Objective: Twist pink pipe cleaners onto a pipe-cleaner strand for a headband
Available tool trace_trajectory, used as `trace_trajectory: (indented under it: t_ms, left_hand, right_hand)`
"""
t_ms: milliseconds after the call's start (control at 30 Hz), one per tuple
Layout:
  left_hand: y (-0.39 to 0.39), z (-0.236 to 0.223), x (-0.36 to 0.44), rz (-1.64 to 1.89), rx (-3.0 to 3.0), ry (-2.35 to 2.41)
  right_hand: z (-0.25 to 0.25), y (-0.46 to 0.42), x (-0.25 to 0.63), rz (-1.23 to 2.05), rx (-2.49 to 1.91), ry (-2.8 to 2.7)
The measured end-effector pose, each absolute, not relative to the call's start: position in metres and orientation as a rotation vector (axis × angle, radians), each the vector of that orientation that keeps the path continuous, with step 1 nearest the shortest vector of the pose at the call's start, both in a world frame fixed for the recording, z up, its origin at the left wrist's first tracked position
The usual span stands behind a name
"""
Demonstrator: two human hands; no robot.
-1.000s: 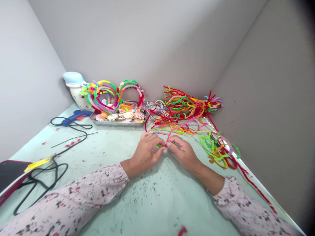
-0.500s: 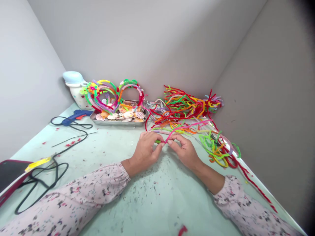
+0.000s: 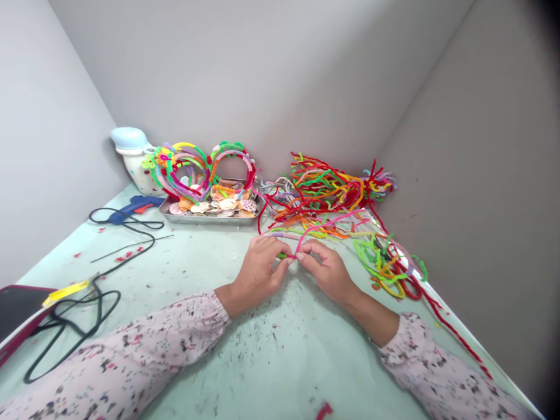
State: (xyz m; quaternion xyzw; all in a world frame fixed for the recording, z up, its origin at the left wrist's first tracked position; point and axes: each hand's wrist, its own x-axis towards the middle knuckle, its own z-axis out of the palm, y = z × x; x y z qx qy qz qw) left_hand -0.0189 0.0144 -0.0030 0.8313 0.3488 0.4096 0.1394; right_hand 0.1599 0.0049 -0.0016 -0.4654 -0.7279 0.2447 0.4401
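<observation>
Head view: looking forward and down at two bare hands working close together above a pale green tabletop (image 3: 280, 373).

Fingers: both hands are pinching, not released. The left hand (image 3: 258, 269) has its fingertips (image 3: 286, 262) closed on a short green pipe cleaner (image 3: 282, 255), and the right hand (image 3: 328, 271) has its fingertips (image 3: 301, 258) closed on a pink pipe cleaner (image 3: 326, 224).

Held pieces: they meet between the hands, just above the tabletop. The fingers hide how they join. The pink length arcs up and right, over the loose strands.

Sleeves: a speckled pale pink left sleeve (image 3: 131, 356) and right sleeve (image 3: 429, 367) rest along the tabletop.

Made up so far: a cluster of hoops wrapped in bright pipe cleaners (image 3: 231, 157) stands against a white pot with a pale blue lid (image 3: 139, 169), at the back of a metal tray (image 3: 210, 220) of seashells (image 3: 227, 204).

Left loose: a large tangled heap of red, orange, yellow and green pipe cleaners (image 3: 324, 189) lies ahead, with a smaller green and yellow tangle (image 3: 380, 265) near the right wall.

Further out: a blue hot glue gun (image 3: 137, 204) with its black cord (image 3: 74, 326), a yellow strip (image 3: 65, 293), and a dark case (image 3: 17, 309) at the left edge.
</observation>
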Motion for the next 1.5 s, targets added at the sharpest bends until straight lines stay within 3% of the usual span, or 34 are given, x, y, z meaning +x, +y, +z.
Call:
trace_trajectory:
  t_ms: [1500]
  left_hand:
    - [0.0119, 0.0040, -0.0178, 1.268, 2.195, 1.029]
  right_hand:
    - [-0.0063, 0.0063, 0.1582, 0.171, -1.010, -1.782]
